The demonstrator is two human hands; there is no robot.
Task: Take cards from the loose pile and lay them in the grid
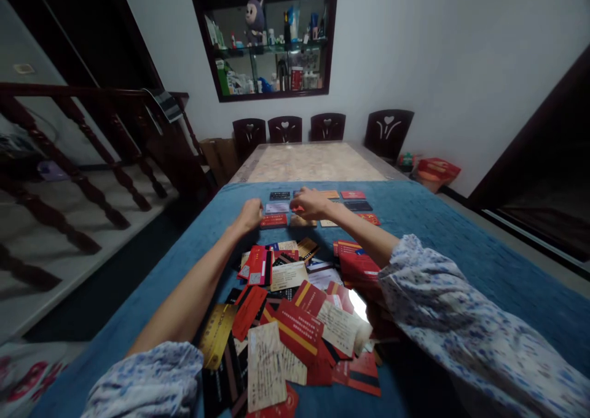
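Observation:
My left hand [251, 214] rests with curled fingers at the left end of several rows of cards, beside a pale lilac card [277, 208] and a red card [273, 221]. Over the middle of the rows, my right hand [310, 203] has its fingers bent down on a red card [297, 209], mostly hidden beneath them. Around it lie a black card [279, 195], an orange card [330, 194], a brownish card [302, 221] and a dark card [358, 206]. Closer to me, a loose pile of cards [295, 326] spreads between my forearms, overlapping at many angles.
A blue cloth [184, 246] covers the near part of the long table [318, 160]. Another stack of red cards [357, 264] sits under my right forearm. Several dark chairs [389, 132] stand at the far end. A wooden railing [92, 141] runs along the left.

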